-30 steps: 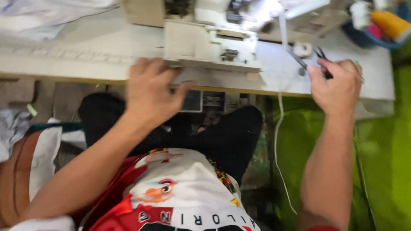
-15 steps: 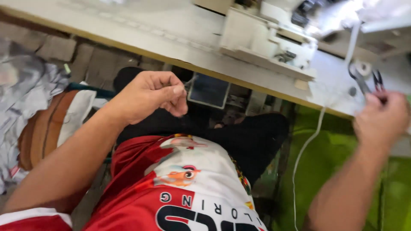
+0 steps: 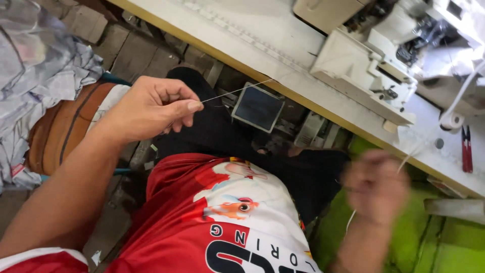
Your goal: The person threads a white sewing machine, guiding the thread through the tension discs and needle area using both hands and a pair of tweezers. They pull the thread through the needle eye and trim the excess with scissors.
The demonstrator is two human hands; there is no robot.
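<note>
My left hand point(image 3: 151, 108) is below the table edge, above my lap, with thumb and forefinger pinched on a thin pale thread point(image 3: 237, 90). The thread runs taut up and right toward the edge of the white sewing table point(image 3: 242, 30). My right hand point(image 3: 376, 184) is blurred at the lower right, just under the table edge, and its fingers cannot be made out. Red-handled snips point(image 3: 466, 149) lie on the table to the upper right of that hand. The cream sewing machine point(image 3: 369, 65) stands at the top right.
A dark square box point(image 3: 260, 107) hangs under the table. Crumpled grey cloth point(image 3: 30, 65) and a brown seat point(image 3: 60, 126) are at the left. Green fabric point(image 3: 454, 242) lies at the lower right. A white cord point(image 3: 457, 106) loops over the table.
My left hand left the table edge and now pulls a thread out toward my lap. My right hand came down off the table, and the snips now lie on the table.
</note>
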